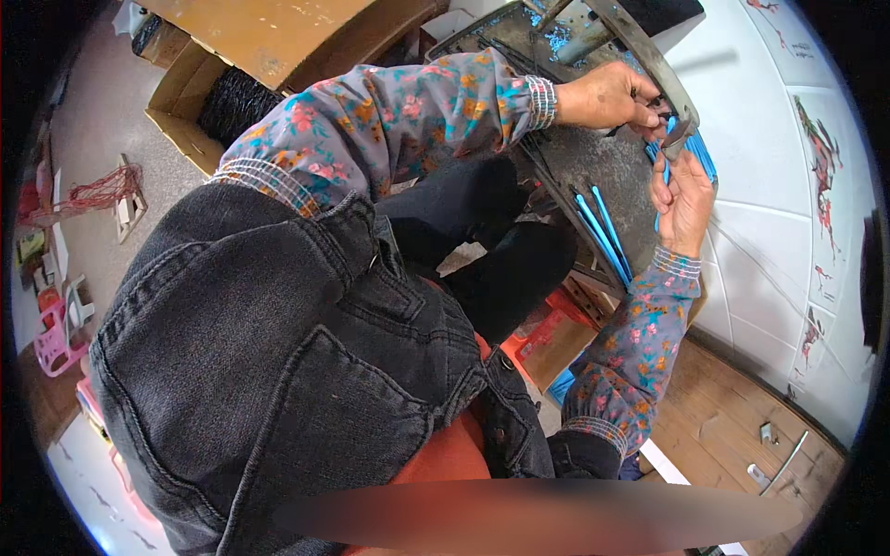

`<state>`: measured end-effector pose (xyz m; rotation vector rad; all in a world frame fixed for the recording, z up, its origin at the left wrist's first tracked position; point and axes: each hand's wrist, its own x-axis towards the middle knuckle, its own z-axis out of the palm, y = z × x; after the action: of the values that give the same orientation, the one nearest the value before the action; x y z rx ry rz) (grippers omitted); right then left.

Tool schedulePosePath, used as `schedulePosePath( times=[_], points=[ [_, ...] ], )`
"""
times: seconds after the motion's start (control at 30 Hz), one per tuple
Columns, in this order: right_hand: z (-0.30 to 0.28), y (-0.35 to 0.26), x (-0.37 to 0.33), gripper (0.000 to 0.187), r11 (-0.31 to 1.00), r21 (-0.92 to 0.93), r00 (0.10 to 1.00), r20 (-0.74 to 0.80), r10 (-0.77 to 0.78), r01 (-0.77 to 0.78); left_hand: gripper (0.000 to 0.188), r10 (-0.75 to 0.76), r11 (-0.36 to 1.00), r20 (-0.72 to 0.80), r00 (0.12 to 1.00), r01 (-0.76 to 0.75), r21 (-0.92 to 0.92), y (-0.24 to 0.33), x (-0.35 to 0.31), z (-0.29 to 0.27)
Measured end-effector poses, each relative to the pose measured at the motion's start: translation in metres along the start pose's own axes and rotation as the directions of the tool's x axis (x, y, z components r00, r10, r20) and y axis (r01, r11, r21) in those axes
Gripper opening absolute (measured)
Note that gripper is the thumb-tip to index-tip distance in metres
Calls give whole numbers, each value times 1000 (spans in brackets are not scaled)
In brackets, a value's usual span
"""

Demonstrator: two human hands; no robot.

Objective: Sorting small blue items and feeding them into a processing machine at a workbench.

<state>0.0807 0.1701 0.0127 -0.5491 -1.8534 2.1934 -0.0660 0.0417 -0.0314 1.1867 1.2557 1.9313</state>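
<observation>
My left hand (607, 97) reaches to the upper right, thumb and fingers pinched around something small and dark that I cannot make out. Just below it, my right hand (684, 204) is closed around a thin blue rod (666, 171), its upper end close to my left fingertips. Both hands are beside the metal frame (640, 42) of a bench-mounted device, whose metal tip overlaps the right fingers. More blue rods (702, 159) lie behind the right hand. Nearer me, a few loose blue rods (603, 227) rest along the dark worktop (579, 167).
Blue scraps (558, 42) are scattered at the worktop's far end. On the left, an open cardboard box (176, 130) holds many thin black strips (243, 104), beside a larger cardboard box (287, 37). A white wall (756, 176) with painted red figures borders the bench on the right.
</observation>
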Motion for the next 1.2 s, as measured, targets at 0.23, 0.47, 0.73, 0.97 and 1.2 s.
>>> schedulePosePath(
  times=[0.23,0.47,0.73,0.97,1.2],
  points=[
    [-1,-22,4,11,462,-762,848,212,-485,454,23,-24,961,13,1000,19,275,2,0,-1],
    [1,-7,-11,11,729,-667,929,-154,-337,154,21,34,991,32,999,-38,125,-5,2,-1],
    [16,4,-6,11,885,-415,932,-187,-310,212,17,0,995,14,1000,-1,97,-8,8,2],
    [4,-8,-2,11,511,-779,866,80,-494,363,19,44,988,18,999,-46,146,-12,7,1],
    [-35,-7,-19,18,401,-885,967,172,-186,235,29,6,944,12,1000,-9,329,3,1,-1]
  ],
)
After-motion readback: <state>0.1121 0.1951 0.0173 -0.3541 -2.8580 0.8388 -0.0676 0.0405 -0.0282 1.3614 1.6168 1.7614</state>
